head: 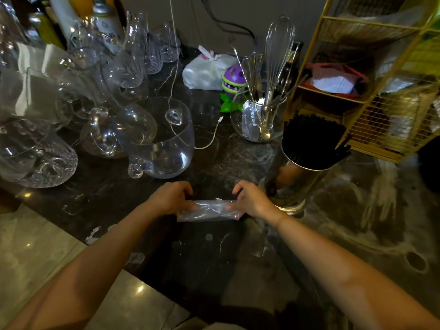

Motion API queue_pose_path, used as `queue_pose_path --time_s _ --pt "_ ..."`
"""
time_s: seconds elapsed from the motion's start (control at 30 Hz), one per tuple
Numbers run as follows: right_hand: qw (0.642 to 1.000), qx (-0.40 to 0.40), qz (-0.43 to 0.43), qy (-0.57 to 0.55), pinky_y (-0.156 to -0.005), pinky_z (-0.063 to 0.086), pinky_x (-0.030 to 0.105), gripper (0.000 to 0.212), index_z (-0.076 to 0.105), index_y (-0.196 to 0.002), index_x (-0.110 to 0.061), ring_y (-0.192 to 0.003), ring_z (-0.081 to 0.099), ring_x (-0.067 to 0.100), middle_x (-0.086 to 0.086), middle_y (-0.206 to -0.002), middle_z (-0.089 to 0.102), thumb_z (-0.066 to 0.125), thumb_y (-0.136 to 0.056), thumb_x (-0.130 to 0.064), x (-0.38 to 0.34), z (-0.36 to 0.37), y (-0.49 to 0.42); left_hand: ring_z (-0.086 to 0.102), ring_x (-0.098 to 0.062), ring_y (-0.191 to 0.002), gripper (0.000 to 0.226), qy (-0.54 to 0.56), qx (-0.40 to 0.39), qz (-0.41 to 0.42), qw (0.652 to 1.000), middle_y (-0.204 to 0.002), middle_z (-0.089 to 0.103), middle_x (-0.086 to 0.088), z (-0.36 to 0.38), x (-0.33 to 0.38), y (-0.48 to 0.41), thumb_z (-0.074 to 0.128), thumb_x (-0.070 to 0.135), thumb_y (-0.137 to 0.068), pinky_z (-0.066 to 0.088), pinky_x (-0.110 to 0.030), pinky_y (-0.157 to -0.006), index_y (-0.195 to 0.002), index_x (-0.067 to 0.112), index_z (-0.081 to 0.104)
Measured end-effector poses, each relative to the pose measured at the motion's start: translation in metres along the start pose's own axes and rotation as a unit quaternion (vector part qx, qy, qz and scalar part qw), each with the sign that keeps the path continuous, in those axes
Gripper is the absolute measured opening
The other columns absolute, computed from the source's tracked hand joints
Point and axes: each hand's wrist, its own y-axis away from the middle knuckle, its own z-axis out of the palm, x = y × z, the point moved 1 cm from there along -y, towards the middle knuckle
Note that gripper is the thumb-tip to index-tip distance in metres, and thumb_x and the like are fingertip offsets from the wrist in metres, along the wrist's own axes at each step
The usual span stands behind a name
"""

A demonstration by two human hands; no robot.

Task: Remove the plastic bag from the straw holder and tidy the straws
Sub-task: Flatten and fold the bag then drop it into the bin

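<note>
I am holding the clear plastic bag flattened on the dark desk, my left hand pinching its left end and my right hand its right, long axis running between them. The steel straw holder, full of black straws, is standing just beside my right hand.

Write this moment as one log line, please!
left hand: grips bag | right hand: grips bag | plastic bag: off holder | straws: in holder
</note>
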Motion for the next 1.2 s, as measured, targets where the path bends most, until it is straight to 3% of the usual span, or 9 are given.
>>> queue_pose_path --time_s 0.1,0.17,0.37,0.5,0.63,0.8,0.93,1.1,1.2 --pt "1.0 -0.01 0.02 -0.003 -0.055 0.048 0.023 0.046 0.048 -0.106 -0.01 -0.059 0.056 0.01 -0.001 -0.075 0.054 0.075 -0.069 -0.016 -0.002 0.002 -0.001 0.052 -0.009 -0.078 0.051 -0.029 -0.02 0.013 0.999 -0.086 0.052 0.008 -0.003 -0.002 -0.007 0.069 0.039 -0.07 0.039 -0.024 -0.067 -0.114 0.021 0.05" --pt "0.999 -0.02 0.034 -0.003 -0.046 0.045 0.018 0.045 0.049 -0.107 -0.008 -0.057 0.055 0.011 0.005 -0.084 0.055 0.074 -0.07 -0.016 -0.003 0.002 0.0 0.051 -0.008 -0.078 0.052 -0.025 -0.037 0.031 0.999 -0.087 0.052 0.009 -0.003 -0.003 -0.01 0.07 0.037 -0.069 0.039 -0.023 -0.067 -0.114 0.02 0.051" --pt "0.997 -0.02 0.052 0.055 -0.048 0.036 0.018 0.016 0.057 -0.076 -0.015 -0.056 0.049 0.007 -0.002 -0.068 0.057 0.071 -0.073 -0.022 -0.003 0.005 0.001 0.053 -0.002 -0.072 0.037 -0.021 -0.084 0.084 0.993 -0.077 0.054 0.014 -0.003 -0.002 -0.019 0.071 0.029 -0.069 0.037 -0.015 -0.06 -0.103 0.02 0.059" --pt "0.996 -0.016 0.08 0.038 -0.051 0.037 0.019 0.021 0.064 -0.084 -0.007 -0.06 0.048 0.006 -0.005 -0.063 0.053 0.072 -0.072 -0.022 -0.002 0.007 0.007 0.056 -0.001 -0.072 0.02 -0.029 -0.133 0.132 0.982 -0.076 0.059 0.011 -0.004 0.006 -0.021 0.069 0.025 -0.072 0.039 -0.014 -0.062 -0.091 0.021 0.064" --pt "0.997 -0.014 0.07 0.035 -0.052 0.035 0.02 0.019 0.064 -0.086 -0.007 -0.063 0.047 0.007 0.002 -0.076 0.058 0.069 -0.075 -0.021 0.001 0.009 0.024 0.056 -0.008 -0.075 0.011 -0.045 -0.165 0.182 0.968 -0.075 0.059 0.008 -0.004 0.017 -0.02 0.069 0.021 -0.072 0.041 -0.017 -0.067 -0.081 0.019 0.063" --pt "0.994 0.097 0.045 -0.013 -0.049 0.032 0.01 0.012 0.06 -0.081 -0.005 -0.058 0.041 0.005 -0.008 -0.06 0.044 0.069 -0.074 -0.01 0.015 0.002 0.065 0.056 -0.005 -0.065 0.018 -0.001 -0.135 0.237 0.962 -0.066 0.059 0.008 0.008 0.046 -0.012 0.073 0.016 -0.068 0.041 -0.017 -0.061 -0.062 0.025 0.058" --pt "0.979 0.196 0.052 -0.038 -0.051 0.03 0.011 0.018 0.061 -0.079 0.001 -0.065 0.047 0.013 0.005 -0.067 0.053 0.071 -0.072 -0.011 0.038 -0.018 0.121 0.047 -0.002 -0.052 0.023 0.049 -0.144 0.266 0.952 -0.056 0.052 0.007 0.033 0.089 -0.001 0.075 0.01 -0.065 0.038 -0.015 -0.053 -0.057 0.023 0.058" --pt "0.952 0.291 0.08 -0.057 -0.05 0.034 0.011 0.013 0.062 -0.076 -0.006 -0.06 0.046 0.009 0.008 -0.069 0.056 0.072 -0.071 -0.012 0.075 -0.039 0.213 0.046 -0.013 -0.056 0.029 0.038 -0.151 0.328 0.932 -0.059 0.055 -0.005 0.088 0.16 0.033 0.074 0.008 -0.066 0.035 -0.025 -0.054 -0.055 0.024 0.053" --pt "0.934 0.337 0.098 -0.074 -0.054 0.034 0.013 0.017 0.062 -0.078 0.001 -0.062 0.047 0.01 0.013 -0.07 0.057 0.072 -0.071 -0.011 0.102 -0.044 0.282 0.042 -0.009 -0.053 0.032 0.026 -0.153 0.381 0.912 -0.055 0.052 0.0 0.13 0.208 0.066 0.074 0.008 -0.066 0.031 -0.021 -0.051 -0.053 0.025 0.051"
